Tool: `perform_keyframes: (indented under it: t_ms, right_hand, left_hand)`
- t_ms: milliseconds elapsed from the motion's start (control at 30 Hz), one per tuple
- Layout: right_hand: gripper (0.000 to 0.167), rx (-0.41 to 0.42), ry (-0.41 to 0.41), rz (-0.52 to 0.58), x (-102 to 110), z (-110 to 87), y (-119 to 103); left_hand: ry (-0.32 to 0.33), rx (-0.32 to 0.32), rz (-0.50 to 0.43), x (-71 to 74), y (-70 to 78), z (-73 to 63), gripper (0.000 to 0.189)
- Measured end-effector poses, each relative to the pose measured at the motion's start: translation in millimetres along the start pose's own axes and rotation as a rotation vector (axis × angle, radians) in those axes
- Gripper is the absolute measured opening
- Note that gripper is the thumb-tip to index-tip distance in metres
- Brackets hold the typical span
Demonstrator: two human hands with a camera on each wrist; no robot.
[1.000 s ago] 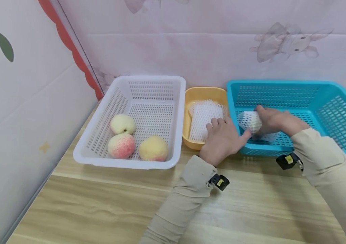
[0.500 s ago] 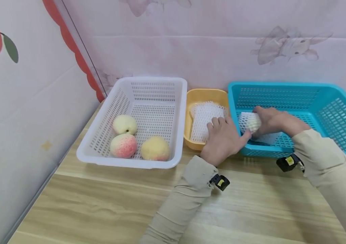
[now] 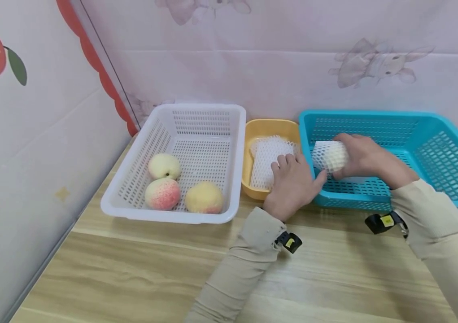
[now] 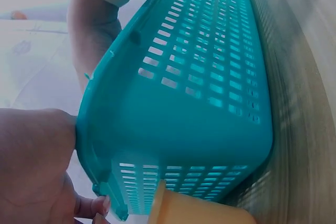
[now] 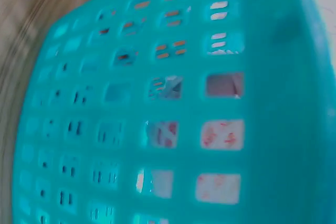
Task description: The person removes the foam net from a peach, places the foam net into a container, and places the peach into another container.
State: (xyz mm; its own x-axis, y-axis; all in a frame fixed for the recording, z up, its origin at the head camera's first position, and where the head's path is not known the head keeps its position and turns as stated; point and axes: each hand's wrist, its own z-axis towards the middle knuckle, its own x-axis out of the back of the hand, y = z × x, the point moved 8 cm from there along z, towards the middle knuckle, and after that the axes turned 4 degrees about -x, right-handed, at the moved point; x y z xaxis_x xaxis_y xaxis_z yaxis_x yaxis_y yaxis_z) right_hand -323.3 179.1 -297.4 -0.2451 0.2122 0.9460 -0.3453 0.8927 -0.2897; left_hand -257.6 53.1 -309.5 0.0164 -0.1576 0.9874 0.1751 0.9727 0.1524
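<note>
In the head view my right hand [image 3: 359, 157] grips a pale peach [image 3: 335, 157] sleeved in white foam netting, over the left end of the blue basket [image 3: 374, 114]. Its thumb and fingers curl round the fruit's right side. A white piece [image 3: 354, 179] shows low in the basket beneath that hand. My left hand [image 3: 291, 181] rests between the yellow tray [image 3: 250, 179] and the basket, fingers relaxed over the white foam nets [image 3: 267, 161] in the tray. In the left wrist view, the left hand [image 4: 34, 156] lies against the basket's rim [image 4: 86, 140].
A white basket [image 3: 172, 216] on the left holds three peaches: a pale one [image 3: 164, 166], a red-blushed one [image 3: 163, 194] and a yellowish one [image 3: 203, 197]. All containers stand on a wooden table [image 3: 132, 269] against a printed wall. Blue basket wall [image 5: 273, 103] fills the right wrist view.
My right hand has raised the netted peach slightly within the blue basket and turned it a little. The left hand stays where it was over the yellow tray.
</note>
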Motion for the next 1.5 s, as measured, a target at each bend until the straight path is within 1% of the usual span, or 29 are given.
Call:
perform_keyframes:
  t_ms: [200,300,467,567,600,767,867,967,1033,1200,1267,1400,1500]
  right_hand:
    - [0.088,0.026,0.108,0.021,7.2,-10.4,-3.4]
    - [0.087,0.027,0.146,0.040,7.6,-14.2,-2.3]
    - [0.086,0.018,0.173,0.069,4.0,-18.4,0.8]
    - [0.085,0.020,0.188,0.081,1.5,-21.0,2.4]
    - [0.085,0.024,0.195,0.083,1.0,-21.7,2.5]
    - [0.084,0.034,0.230,0.101,0.4,-26.4,2.8]
    - [0.084,0.021,0.248,0.119,2.4,-30.2,3.4]
    - [0.083,0.013,0.271,0.134,6.0,-33.7,2.3]
    - [0.083,0.023,0.285,0.135,8.3,-35.1,-0.1]
    - [0.082,0.036,0.289,0.134,11.0,-38.4,-8.4]
    - [0.083,0.041,0.292,0.130,12.1,-40.4,-11.8]
    - [0.083,0.071,0.329,0.118,16.6,-45.4,-19.6]
    - [0.084,0.102,0.370,0.109,21.6,-49.6,-26.7]
  left_hand:
    - [-0.023,-0.001,-0.033,-0.7,-1.1,-0.3,0.074]
    - [-0.025,-0.002,-0.033,0.1,-0.9,-1.3,0.075]
    - [-0.002,-0.006,-0.019,3.9,0.1,-5.0,0.061]
    - [0.003,-0.007,-0.022,5.6,0.5,-7.3,0.058]
    - [0.004,-0.008,-0.022,6.3,0.5,-8.0,0.059]
    - [-0.011,-0.002,-0.051,8.3,-2.0,-11.5,0.076]
    - [-0.013,-0.011,-0.063,9.9,-2.8,-14.1,0.079]
    - [-0.003,-0.032,-0.061,13.5,-3.5,-17.4,0.077]
    - [0.010,-0.044,-0.068,16.9,-4.6,-19.9,0.075]
    - [0.025,-0.069,-0.099,23.5,-9.1,-26.1,0.066]
    - [0.027,-0.084,-0.107,25.7,-10.6,-29.1,0.066]
    - [0.026,-0.135,-0.102,30.1,-11.1,-37.4,0.072]
    - [0.010,-0.173,-0.092,32.8,-10.6,-46.0,0.072]
